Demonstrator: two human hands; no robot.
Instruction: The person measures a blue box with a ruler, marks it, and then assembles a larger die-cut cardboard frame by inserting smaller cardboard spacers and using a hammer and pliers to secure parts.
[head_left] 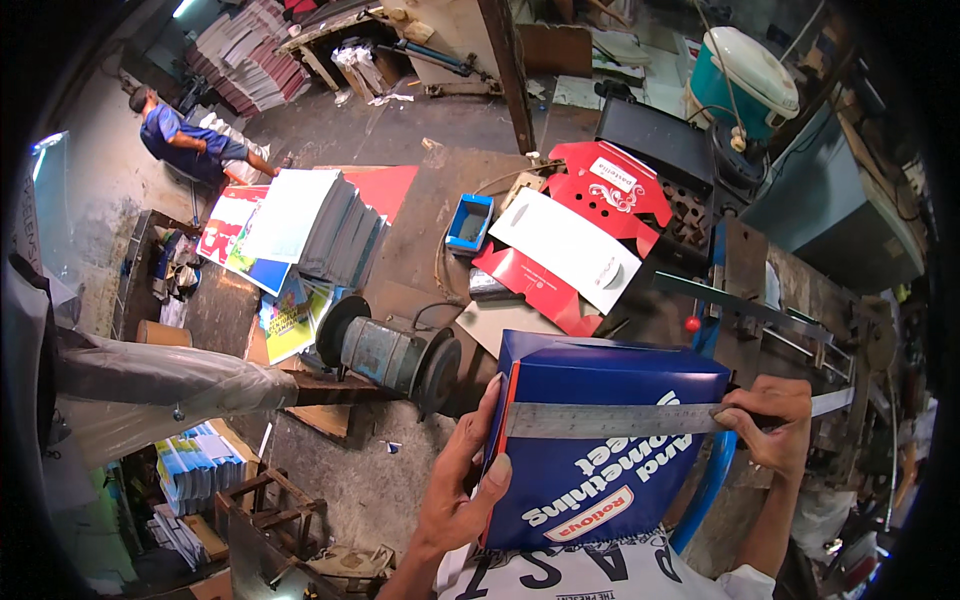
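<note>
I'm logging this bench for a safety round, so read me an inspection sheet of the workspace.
Surface: brown worktable, partly covered by a paper stack.
Work items: blue box, metal ruler laid across its face.
Clutter: red-and-white flat carton, blue tray, grey motor.
Hands: left hand grips the box's left edge; right hand pinches the ruler near the box's right edge.
Cables: dark cord beside the motor.
Surroundings: teal cooler, another person at upper left.

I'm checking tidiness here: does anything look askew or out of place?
Mildly, yes. The paper stack beyond the bench grinder looks askew, its sheets spread unevenly. A small scrap lies on the floor, like stray litter. The blue box shows no obvious damage.
</note>
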